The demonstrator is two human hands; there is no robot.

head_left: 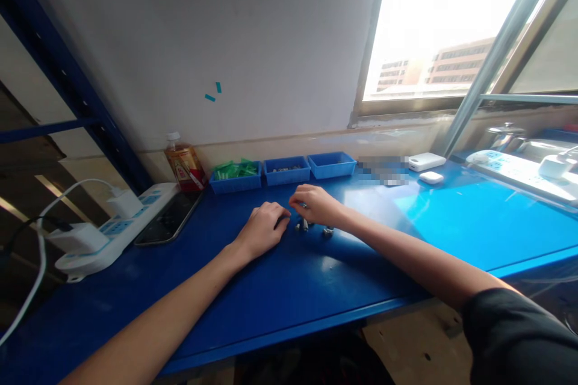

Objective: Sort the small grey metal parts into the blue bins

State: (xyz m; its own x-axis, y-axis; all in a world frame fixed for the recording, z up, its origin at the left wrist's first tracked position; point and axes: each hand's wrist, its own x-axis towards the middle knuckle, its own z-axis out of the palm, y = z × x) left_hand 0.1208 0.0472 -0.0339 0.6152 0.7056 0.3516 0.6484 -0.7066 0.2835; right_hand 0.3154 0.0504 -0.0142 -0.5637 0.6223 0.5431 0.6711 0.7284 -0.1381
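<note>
My left hand (264, 230) rests on the blue tabletop with its fingers curled and its thumb close to the fingertips. Whatever lies between them, if anything, is hidden. Just to its right, my right hand (317, 206) is held slightly above the table, fingers bent in a pinch; I cannot make out anything in it. The fingertips of both hands almost meet. Under my right hand sit a few small shiny metal fittings (305, 225), partly covered by it. Another little cluster of metal pieces (327, 231) lies beside them, below the wrist.
Along the wall stand three blue bins: one with green pieces (235, 169), one with small metal parts (286, 171), and a third bin (332, 165). A bottle (184, 165), phone (169, 218) and power strip (118, 225) are leftward; white cases (426, 161) are rightward.
</note>
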